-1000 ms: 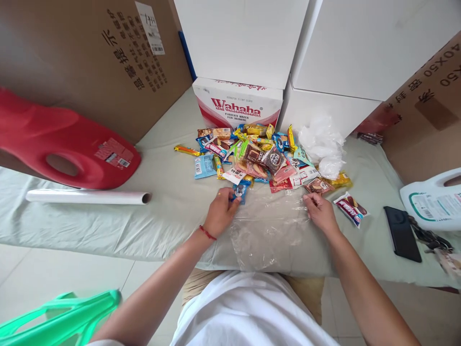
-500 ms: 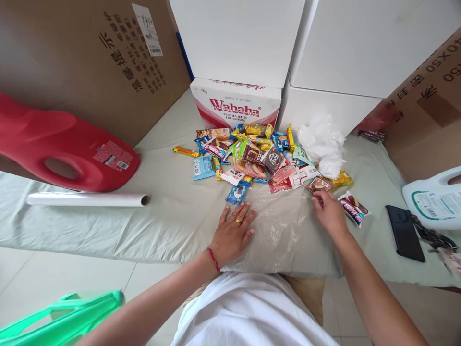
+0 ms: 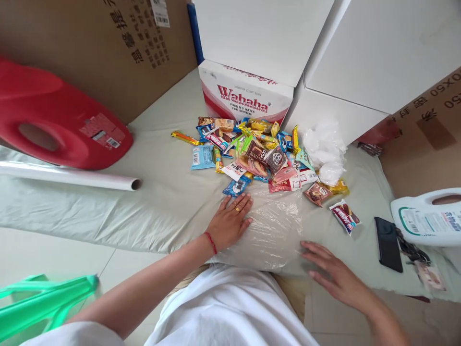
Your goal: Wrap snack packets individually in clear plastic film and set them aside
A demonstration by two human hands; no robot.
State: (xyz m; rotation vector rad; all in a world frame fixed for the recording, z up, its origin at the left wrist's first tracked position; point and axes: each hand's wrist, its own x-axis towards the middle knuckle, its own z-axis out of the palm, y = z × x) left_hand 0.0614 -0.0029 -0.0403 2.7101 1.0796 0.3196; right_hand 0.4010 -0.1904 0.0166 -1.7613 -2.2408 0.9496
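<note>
A sheet of clear plastic film point(image 3: 273, 230) lies crinkled on the pale green cloth in front of me. My left hand point(image 3: 228, 221) rests flat on the film's left side, fingers spread, its tips just below a blue snack packet point(image 3: 236, 185). Off the film's right edge, my right hand point(image 3: 331, 274) hovers with its fingers apart and holds nothing. A heap of wrapped snacks point(image 3: 252, 151) spreads beyond the film. To its right lie a brown wafer packet point(image 3: 317, 193) and a purple-and-white snack packet point(image 3: 345, 216).
Crumpled white plastic bags point(image 3: 324, 149) sit beside the heap, before a Wahaha carton point(image 3: 247, 98) and white boxes. At left are a red jug point(image 3: 65, 120) and a white roll point(image 3: 72, 176). A phone point(image 3: 388, 244), keys and a white bottle point(image 3: 428, 218) stand at right.
My right hand has left the brown wafer packet and drawn back toward me, its fingers opening. The left hand stays on the film. The view has shifted slightly.
</note>
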